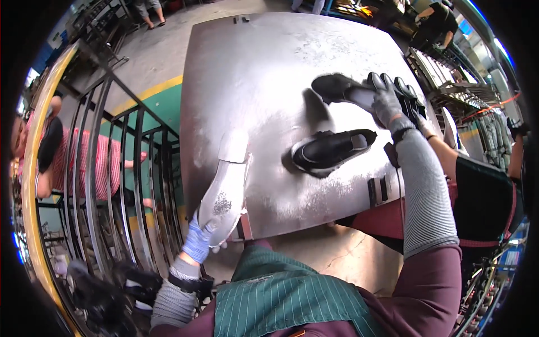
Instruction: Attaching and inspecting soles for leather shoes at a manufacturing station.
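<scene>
My left hand [203,235], in a pale glove, is closed round the near end of a grey, foot-shaped shoe last [223,188] at the left side of the metal table [252,90]. On the far right, my gloved right hand [387,105] reaches out with bent fingers at the grey end of a black shoe [332,89]. That shoe is a little blurred; its toe points left. Between my hands a second black shoe [328,153] lies on the tabletop, its grey lining visible. Several more black shoes [407,92] sit just beyond my right hand.
A black metal rack [106,146] with a yellow rail stands at the left, with a person in a checked garment [92,163] beyond it. Another person's gloved hand [429,128] is close to my right forearm. Dark blocks [377,191] are on the table's near edge.
</scene>
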Available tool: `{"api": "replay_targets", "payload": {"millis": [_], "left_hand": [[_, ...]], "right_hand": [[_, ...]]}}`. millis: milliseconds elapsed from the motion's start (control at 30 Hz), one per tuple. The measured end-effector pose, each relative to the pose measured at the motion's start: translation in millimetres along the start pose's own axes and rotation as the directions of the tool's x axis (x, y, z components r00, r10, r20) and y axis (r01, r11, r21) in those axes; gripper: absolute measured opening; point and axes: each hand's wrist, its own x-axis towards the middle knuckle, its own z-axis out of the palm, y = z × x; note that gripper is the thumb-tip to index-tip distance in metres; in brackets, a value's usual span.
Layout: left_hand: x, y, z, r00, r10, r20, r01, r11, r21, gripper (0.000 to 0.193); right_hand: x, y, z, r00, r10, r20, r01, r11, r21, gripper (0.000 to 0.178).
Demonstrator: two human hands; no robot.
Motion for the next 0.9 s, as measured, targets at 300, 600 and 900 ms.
{"api": "replay_targets", "payload": {"millis": [300, 600, 900], "left_hand": [[205.4, 112.1, 19.8, 0.939, -0.119, 0.321, -0.054, 0.875, 0.482, 0.074], [401.9, 113.1, 211.6, 0.709, -0.298, 0.639, -0.134, 0.834, 0.536, 0.055], [191.5, 4.9, 162.0, 0.611, -0.229, 0.757, -0.698, 0.295, 0.653, 0.038]], "right_hand": [[-166.7, -126.7, 18.0, 0.274, 0.923, 0.271, -0.414, 0.368, -0.833, 0.011], [-211.3, -293.0, 137.1, 0.404, 0.875, 0.266, -0.487, 0.452, -0.747, 0.032], [-197.8, -298.8, 156.4, 0.549, 0.737, 0.395, -0.397, 0.645, -0.652, 0.029]]}}
